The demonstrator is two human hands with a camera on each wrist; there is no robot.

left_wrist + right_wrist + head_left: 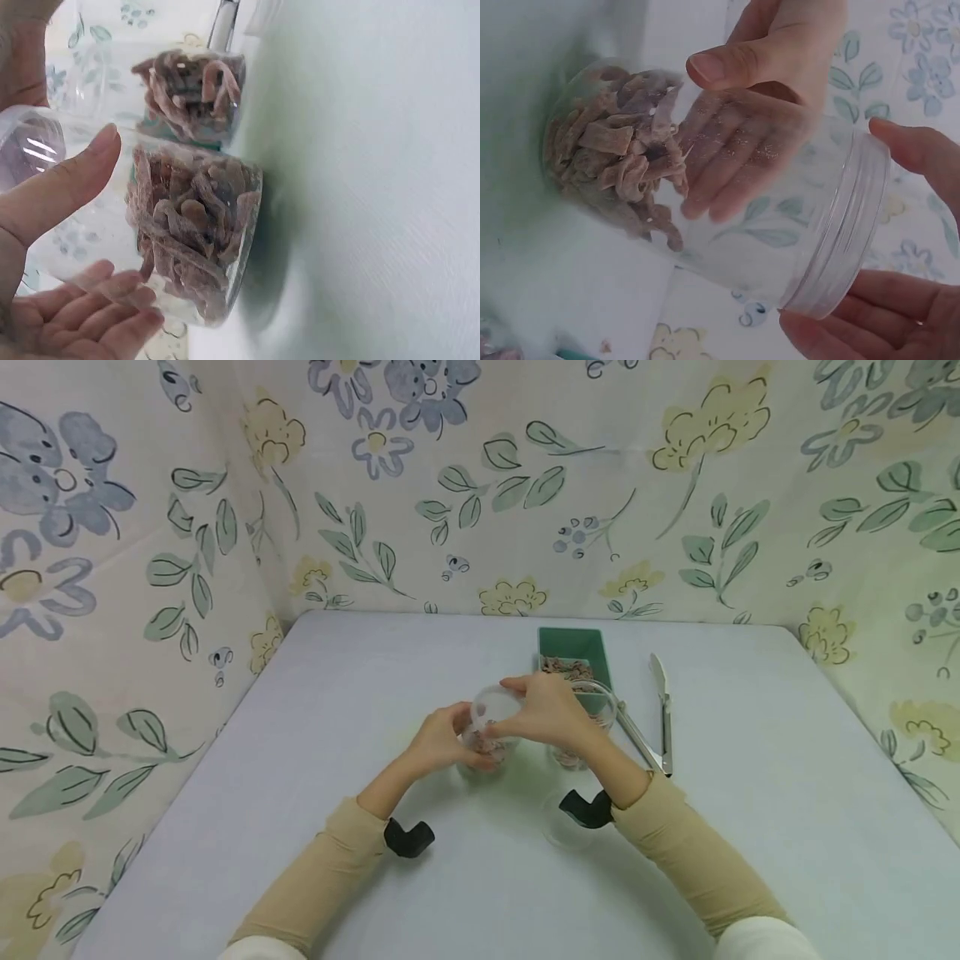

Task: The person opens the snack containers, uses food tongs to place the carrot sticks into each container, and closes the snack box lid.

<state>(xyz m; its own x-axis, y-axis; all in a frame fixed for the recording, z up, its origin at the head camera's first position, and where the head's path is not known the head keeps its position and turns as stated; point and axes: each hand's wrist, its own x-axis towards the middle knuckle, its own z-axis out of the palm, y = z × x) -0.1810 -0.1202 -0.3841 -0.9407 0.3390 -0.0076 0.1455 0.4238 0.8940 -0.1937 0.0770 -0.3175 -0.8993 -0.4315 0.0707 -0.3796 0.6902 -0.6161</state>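
Observation:
A clear plastic jar (727, 187) with brownish-pink strips (622, 150) in its lower part stands between both hands, its base on or just above the table. My left hand (441, 742) holds its body, thumb on one side and fingers on the other. At the top, my right hand (553, 713) grips the clear lid (840, 225) by its rim between thumb and fingers. The lid sits over the jar's mouth; whether it is screwed tight cannot be told. Just right of it, a second clear jar (187, 94), lidless, holds similar strips.
Behind the second jar is a green tray (592, 643) with more strips. Metal tongs (636, 732) and a knife (664, 718) lie to the right. A round clear lid (564, 833) lies flat near my right wrist. Floral cloth (510, 527) hangs behind the white table (360, 677).

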